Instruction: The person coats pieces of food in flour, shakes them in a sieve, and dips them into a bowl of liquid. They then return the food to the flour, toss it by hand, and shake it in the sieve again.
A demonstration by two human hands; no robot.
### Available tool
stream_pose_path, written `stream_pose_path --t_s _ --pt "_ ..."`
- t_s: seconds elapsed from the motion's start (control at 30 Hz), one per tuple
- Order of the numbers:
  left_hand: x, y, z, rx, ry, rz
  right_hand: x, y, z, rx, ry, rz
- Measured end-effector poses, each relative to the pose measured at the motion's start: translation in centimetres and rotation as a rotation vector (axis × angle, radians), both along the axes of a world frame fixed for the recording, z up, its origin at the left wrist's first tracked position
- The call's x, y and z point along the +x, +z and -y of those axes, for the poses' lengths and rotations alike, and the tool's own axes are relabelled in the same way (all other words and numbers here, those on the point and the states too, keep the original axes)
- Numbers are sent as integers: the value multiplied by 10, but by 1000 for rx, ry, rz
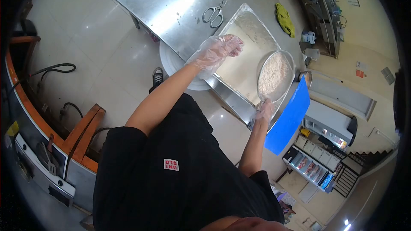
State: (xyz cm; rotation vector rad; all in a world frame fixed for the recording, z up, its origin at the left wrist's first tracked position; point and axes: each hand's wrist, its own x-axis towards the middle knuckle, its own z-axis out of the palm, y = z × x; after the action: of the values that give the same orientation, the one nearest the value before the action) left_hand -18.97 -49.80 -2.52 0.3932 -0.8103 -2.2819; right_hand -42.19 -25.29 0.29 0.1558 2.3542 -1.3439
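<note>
My left hand (221, 50), in a clear plastic glove, is over the near left side of a metal tray (231, 89). Its fingers are curled in, and whatever they may hold is hidden. Pale flour (243, 66) covers the tray's bottom. My right hand (265, 110), also gloved, grips a round sieve (259, 77) by its handle side. The sieve is over the tray's right end and contains a heap of pale, flour-coated bits (274, 73). Kitchen scissors (214, 15) lie beside the tray on the steel table (171, 10).
A large white tub (169, 60) stands below the table's near edge. Right of the tray is a blue panel (289, 117). A yellow-green cloth (284, 20) lies past the tray's far end. Orange-edged equipment (85, 139) is at left.
</note>
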Motion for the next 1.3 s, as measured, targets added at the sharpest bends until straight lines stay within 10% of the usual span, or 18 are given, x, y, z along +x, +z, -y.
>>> stream_pose_path --t_s 1.3 --pt "5 8 -3 -241 -10 110 -1 21 -26 134 47 4"
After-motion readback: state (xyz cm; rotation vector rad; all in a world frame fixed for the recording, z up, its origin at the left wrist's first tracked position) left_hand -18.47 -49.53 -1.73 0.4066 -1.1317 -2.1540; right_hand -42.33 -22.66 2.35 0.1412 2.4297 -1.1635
